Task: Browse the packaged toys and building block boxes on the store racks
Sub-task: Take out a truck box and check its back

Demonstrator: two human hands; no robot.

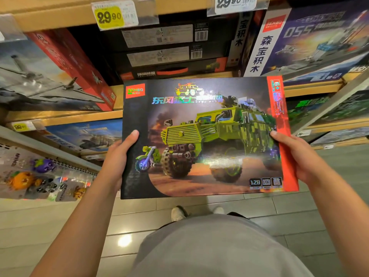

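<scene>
two hands [117, 156] [295, 156] grip truck box [203, 136] before racks [60, 114].

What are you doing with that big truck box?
A person stands in a toy aisle holding a building block box flat in front of them, its picture of a green army truck facing up. The left hand grips its left edge and the right hand grips its right edge. More block boxes sit on the wooden shelves behind, under a yellow price tag.
</scene>
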